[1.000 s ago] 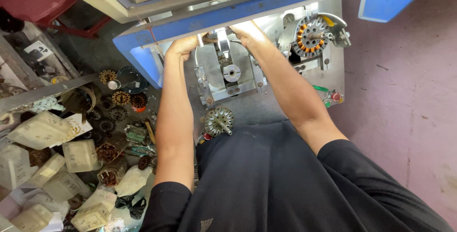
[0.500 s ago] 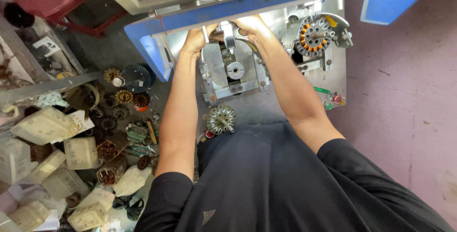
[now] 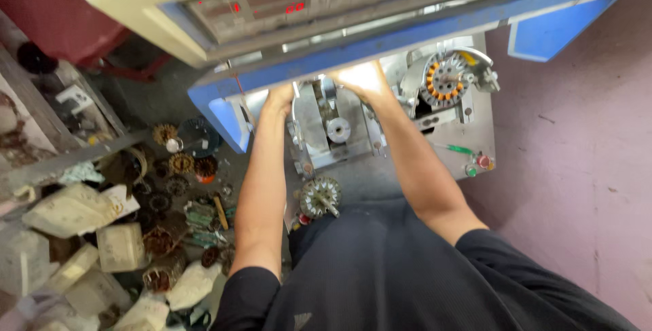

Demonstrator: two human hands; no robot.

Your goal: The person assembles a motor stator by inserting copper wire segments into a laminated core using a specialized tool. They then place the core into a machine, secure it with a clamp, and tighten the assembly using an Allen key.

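Left hand and right hand reached under the blue machine hood, either side of the grey metal fixture; grip indiscernible. A copper-wound stator sat mounted at right; another stator lay unloaded below.

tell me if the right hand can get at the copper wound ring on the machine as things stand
Probably yes: the right hand sits just beside the copper wound ring, with only bare metal plate between them and nothing covering the ring.
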